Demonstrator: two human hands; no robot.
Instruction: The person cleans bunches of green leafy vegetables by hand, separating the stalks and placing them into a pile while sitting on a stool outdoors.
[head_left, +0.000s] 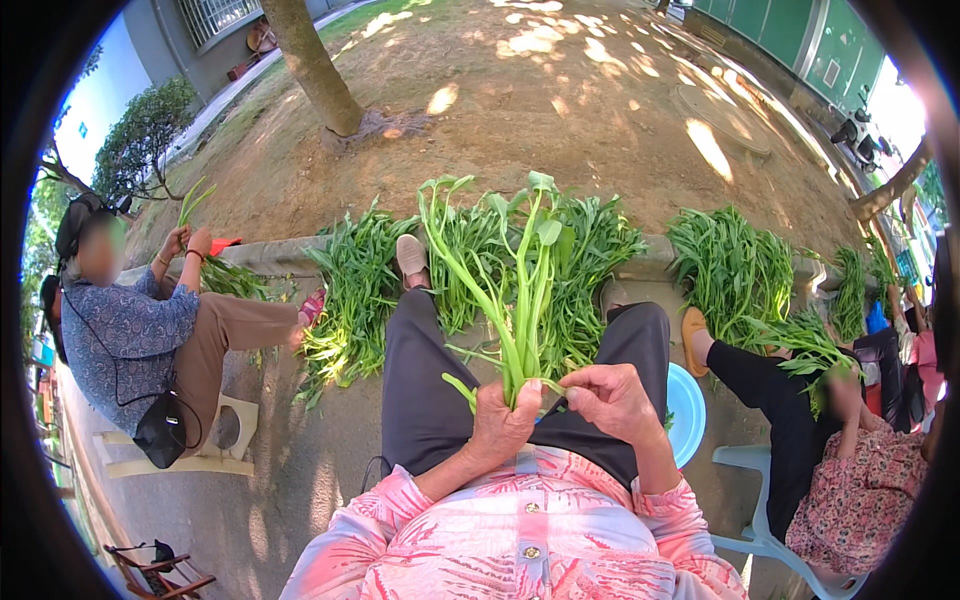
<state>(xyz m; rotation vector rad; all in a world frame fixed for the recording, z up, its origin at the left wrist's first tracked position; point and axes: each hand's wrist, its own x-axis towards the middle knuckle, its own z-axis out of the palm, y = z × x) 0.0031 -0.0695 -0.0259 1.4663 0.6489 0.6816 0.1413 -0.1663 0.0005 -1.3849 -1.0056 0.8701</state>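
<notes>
A bunch of leafy green stems (525, 322), like water spinach, stands upright in my left hand (501, 420), which is closed round its lower ends above my lap. At the right side of the bunch, my right hand (615, 401) pinches the end of a thin stem between thumb and finger. Beyond my knees, large heaps of the same greens (592, 255) lean against a low concrete kerb, one beside my left foot (356, 277). A light blue plastic basin (686, 416) stands by my right leg, partly hidden by it, with some green in it.
At the left, a seated person (135, 330) holds stems. At the right, another person (855, 480) sits near a pale blue plastic chair (761, 525) with greens in hand. More greens (731, 262) lie along the kerb (289, 253). A tree trunk (315, 67) rises from the bare soil beyond.
</notes>
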